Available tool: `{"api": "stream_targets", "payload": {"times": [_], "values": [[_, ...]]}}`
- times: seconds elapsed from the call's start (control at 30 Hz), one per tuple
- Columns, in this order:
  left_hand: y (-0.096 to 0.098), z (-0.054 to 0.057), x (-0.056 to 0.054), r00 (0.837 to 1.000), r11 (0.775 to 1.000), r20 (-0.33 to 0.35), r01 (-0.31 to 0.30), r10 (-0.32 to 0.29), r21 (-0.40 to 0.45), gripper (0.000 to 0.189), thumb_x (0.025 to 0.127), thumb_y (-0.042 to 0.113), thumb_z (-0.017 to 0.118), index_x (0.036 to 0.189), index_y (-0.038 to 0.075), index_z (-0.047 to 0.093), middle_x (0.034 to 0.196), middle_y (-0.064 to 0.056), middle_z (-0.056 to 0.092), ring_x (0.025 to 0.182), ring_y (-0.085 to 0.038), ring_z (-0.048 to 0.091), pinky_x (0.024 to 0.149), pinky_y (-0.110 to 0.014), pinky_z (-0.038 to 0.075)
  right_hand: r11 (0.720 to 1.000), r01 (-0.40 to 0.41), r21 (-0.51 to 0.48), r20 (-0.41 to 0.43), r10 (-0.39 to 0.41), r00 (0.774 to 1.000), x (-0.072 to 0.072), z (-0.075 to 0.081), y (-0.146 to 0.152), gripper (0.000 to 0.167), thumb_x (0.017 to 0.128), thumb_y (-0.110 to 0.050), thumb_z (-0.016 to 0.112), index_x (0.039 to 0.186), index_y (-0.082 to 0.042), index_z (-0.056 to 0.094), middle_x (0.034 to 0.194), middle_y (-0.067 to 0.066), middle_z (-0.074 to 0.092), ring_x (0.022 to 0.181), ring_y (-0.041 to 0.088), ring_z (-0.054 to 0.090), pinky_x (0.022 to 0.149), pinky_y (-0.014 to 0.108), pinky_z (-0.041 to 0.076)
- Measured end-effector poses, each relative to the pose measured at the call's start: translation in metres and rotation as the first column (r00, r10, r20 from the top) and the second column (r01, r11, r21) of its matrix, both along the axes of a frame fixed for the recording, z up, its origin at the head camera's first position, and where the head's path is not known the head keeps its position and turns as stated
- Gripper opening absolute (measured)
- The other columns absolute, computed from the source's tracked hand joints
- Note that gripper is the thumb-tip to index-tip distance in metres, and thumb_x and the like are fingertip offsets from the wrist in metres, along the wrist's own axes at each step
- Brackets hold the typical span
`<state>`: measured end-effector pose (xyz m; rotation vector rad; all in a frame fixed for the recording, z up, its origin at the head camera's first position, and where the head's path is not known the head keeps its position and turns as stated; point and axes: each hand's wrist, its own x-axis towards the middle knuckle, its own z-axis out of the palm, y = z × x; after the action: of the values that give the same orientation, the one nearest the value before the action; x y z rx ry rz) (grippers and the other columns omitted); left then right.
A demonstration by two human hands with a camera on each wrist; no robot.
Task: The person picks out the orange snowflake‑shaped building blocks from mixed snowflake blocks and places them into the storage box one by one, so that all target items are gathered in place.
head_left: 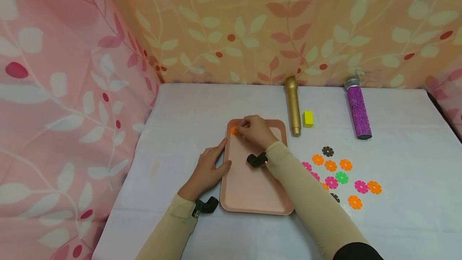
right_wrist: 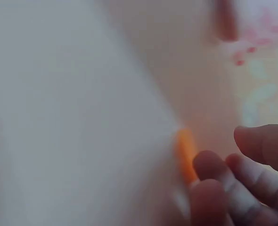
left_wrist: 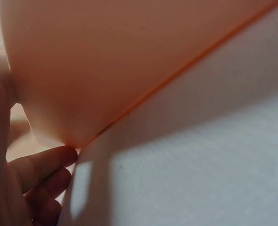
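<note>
A pink rectangular tray [head_left: 249,185] lies on the white-covered table. Near its far left corner, my right hand [head_left: 257,131] pinches an orange flower-shaped disc [head_left: 234,131] between thumb and fingertips. In the right wrist view the same orange disc [right_wrist: 186,155] shows edge-on at the fingertips. My left hand [head_left: 208,168] rests against the tray's left side, with thumb and index finger spread apart along the rim. Close up in the left wrist view, the fingers [left_wrist: 44,165] touch the tray's edge [left_wrist: 153,92]. The right sleeve hides part of the tray and some discs.
Right of the tray lie several loose flower-shaped discs, among them a green disc [head_left: 341,177], a pink disc [head_left: 361,186] and a black disc [head_left: 327,151]. Behind them are a gold microphone [head_left: 294,109], a yellow block [head_left: 308,119] and a purple microphone [head_left: 358,111].
</note>
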<state>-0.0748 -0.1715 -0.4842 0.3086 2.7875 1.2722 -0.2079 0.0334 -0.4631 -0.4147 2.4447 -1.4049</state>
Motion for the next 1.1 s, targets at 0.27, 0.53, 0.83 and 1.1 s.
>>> {"api": "stream_targets", "payload": {"times": [0.27, 0.53, 0.83, 1.1], "values": [[0.000, 0.000, 0.001, 1.000, 1.000, -0.002, 0.012, -0.012, 0.001, 0.066, 0.102, 0.034, 0.062, 0.164, 0.027, 0.040, 0.160, -0.001, 0.050, 0.144, -0.028, 0.044, 0.119, -0.058, 0.026, 0.994, -0.033, -0.104, 0.088, 0.042, 0.995, 0.004, 0.027, 0.011, 0.030, 0.102, -0.030, 0.070, 0.107, -0.001, 0.076, 0.098, 0.016, 0.079, 0.077, 0.035, 0.071, 0.071, 0.034, 0.056], [0.000, 0.000, 0.002, 1.000, 1.000, 0.002, 0.012, -0.012, 0.000, 0.067, 0.102, 0.033, 0.063, 0.164, 0.024, 0.040, 0.161, 0.000, 0.049, 0.145, -0.028, 0.043, 0.118, -0.058, 0.027, 0.989, -0.144, -0.013, 0.015, 0.145, 0.989, 0.027, 0.049, 0.031, 0.035, 0.103, -0.033, 0.067, 0.116, -0.001, 0.078, 0.103, 0.019, 0.076, 0.082, 0.038, 0.070, 0.070, 0.035, 0.055], [0.002, 0.000, -0.001, 1.000, 1.000, 0.003, 0.009, -0.009, -0.009, 0.068, 0.101, 0.033, 0.064, 0.164, 0.023, 0.041, 0.160, -0.003, 0.050, 0.145, -0.029, 0.043, 0.119, -0.058, 0.026, 0.995, -0.076, 0.067, -0.037, 0.078, 0.996, 0.047, 0.072, 0.068, 0.030, 0.102, -0.033, 0.070, 0.116, -0.008, 0.079, 0.104, 0.014, 0.076, 0.081, 0.027, 0.069, 0.071, 0.035, 0.057], [0.002, -0.003, 0.000, 1.000, 1.000, 0.019, -0.001, 0.001, -0.007, 0.069, 0.101, 0.033, 0.064, 0.164, 0.027, 0.039, 0.161, -0.001, 0.049, 0.145, -0.027, 0.043, 0.118, -0.055, 0.027, 0.985, -0.041, 0.167, -0.102, 0.059, 0.993, 0.062, 0.077, 0.098, 0.026, 0.101, -0.029, 0.071, 0.113, -0.006, 0.078, 0.098, 0.006, 0.075, 0.079, 0.024, 0.061, 0.068, 0.035, 0.054]]}}
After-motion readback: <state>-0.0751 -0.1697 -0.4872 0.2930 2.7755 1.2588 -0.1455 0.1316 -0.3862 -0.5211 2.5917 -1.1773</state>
